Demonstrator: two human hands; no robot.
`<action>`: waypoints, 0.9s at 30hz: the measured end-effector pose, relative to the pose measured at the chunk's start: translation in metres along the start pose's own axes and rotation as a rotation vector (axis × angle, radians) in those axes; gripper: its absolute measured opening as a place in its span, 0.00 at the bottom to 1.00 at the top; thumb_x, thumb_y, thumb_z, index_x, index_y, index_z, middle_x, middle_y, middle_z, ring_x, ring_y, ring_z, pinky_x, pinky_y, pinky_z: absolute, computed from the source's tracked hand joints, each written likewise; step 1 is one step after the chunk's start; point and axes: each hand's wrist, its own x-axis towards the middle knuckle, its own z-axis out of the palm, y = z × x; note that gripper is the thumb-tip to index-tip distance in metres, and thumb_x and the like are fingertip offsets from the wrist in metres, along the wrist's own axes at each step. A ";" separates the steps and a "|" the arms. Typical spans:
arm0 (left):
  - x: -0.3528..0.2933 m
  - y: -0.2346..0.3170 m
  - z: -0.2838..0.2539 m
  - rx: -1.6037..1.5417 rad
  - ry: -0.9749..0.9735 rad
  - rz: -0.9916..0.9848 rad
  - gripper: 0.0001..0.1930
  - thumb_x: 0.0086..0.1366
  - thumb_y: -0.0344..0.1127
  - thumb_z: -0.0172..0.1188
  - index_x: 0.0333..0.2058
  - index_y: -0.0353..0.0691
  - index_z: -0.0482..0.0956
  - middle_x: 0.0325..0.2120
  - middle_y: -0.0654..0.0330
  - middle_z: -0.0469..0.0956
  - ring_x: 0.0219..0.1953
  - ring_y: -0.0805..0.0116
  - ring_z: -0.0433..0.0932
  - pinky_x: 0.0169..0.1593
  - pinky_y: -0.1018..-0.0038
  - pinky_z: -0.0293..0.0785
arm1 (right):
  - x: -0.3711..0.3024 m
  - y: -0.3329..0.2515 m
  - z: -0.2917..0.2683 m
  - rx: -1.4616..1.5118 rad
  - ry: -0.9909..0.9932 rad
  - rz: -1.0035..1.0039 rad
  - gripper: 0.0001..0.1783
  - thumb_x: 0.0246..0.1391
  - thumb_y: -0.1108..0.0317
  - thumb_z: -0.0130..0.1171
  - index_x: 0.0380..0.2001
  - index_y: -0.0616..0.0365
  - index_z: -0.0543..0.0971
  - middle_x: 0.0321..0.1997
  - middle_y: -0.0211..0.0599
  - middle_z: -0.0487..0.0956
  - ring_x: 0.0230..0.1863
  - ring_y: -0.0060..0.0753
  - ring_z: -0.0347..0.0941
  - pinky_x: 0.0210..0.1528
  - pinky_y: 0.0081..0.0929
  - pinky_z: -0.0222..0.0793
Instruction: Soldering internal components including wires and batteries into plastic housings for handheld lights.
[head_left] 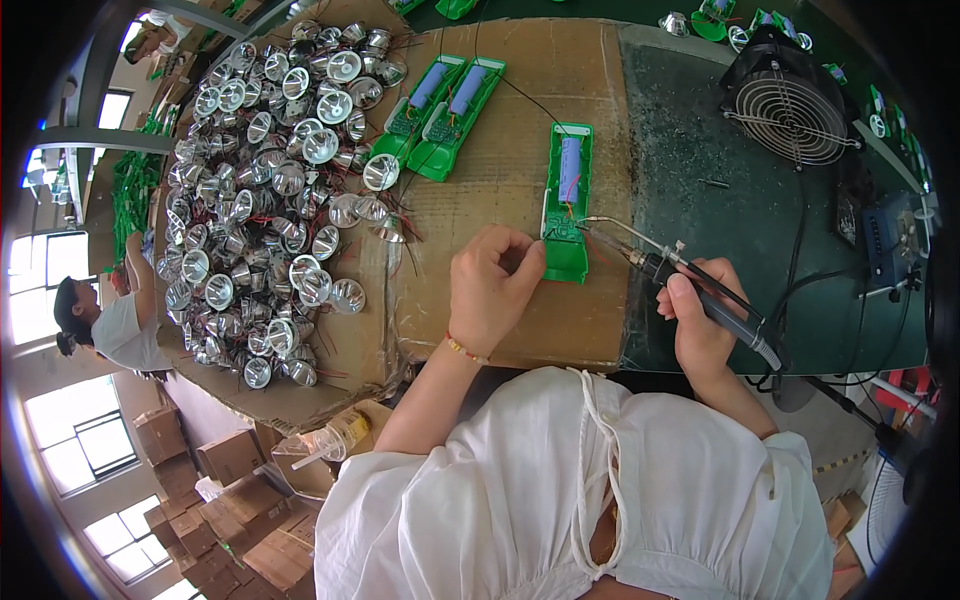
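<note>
A green plastic housing lies on the cardboard before me, with a purple cylindrical battery and a small green circuit board inside. Thin red and dark wires run near the board. My left hand rests at the housing's lower left side, thumb and fingertips pinched together; whatever they hold is too small to make out. In my right hand is a soldering iron, gripped by its dark handle. Its tip, with a thin metal feed tube alongside, points at the board's right edge.
A big heap of silvery reflector cups with wires fills the left side. Two more green housings with batteries lie beyond. On the right stand a fan with a wire guard and a blue box. Another person works at far left.
</note>
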 end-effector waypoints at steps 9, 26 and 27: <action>-0.014 -0.017 -0.001 0.463 0.018 0.699 0.13 0.40 0.33 0.69 0.28 0.45 0.78 0.41 0.59 0.69 0.45 0.57 0.68 0.44 0.64 0.64 | -0.005 0.000 -0.005 -0.041 -0.033 0.039 0.09 0.48 0.72 0.61 0.28 0.64 0.71 0.22 0.35 0.75 0.22 0.19 0.71 0.24 0.17 0.68; 0.006 0.005 0.000 0.058 -0.010 0.139 0.06 0.50 0.30 0.65 0.25 0.34 0.80 0.30 0.59 0.75 0.31 0.70 0.75 0.36 0.77 0.70 | -0.003 0.004 0.005 -0.139 -0.089 -0.072 0.08 0.48 0.74 0.61 0.26 0.64 0.71 0.22 0.31 0.74 0.22 0.14 0.67 0.24 0.14 0.63; 0.006 0.004 0.000 0.057 -0.011 0.137 0.06 0.50 0.30 0.65 0.25 0.34 0.80 0.30 0.59 0.75 0.31 0.70 0.75 0.36 0.77 0.70 | -0.002 0.005 0.005 -0.158 -0.100 -0.071 0.08 0.48 0.74 0.61 0.26 0.64 0.71 0.21 0.30 0.74 0.22 0.14 0.67 0.24 0.14 0.63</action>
